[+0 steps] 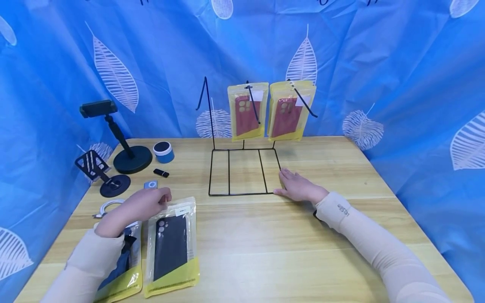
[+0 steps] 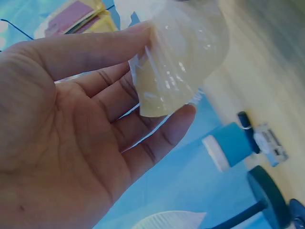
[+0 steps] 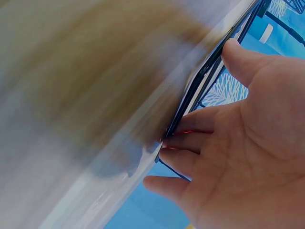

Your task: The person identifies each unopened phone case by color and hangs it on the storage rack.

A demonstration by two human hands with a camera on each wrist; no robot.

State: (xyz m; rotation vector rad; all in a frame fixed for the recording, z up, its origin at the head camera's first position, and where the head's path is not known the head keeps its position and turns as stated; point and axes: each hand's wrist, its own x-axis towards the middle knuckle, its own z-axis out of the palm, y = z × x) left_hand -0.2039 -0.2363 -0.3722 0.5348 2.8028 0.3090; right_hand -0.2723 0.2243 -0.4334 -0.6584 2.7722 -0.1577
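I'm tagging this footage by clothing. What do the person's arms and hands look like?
The left sleeve and right sleeve are long and off-white. Small dark lettering, too small to read surely, marks the right one near the wrist. The left hand and right hand wear no gloves.

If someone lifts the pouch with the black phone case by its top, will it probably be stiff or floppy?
The pouch seems floppy on top: its clear film curves near the left grip in the left wrist view. Below, it should be stiffer, because the black phone case fills much of it. The film may be slippery, judging by its glossy highlights.
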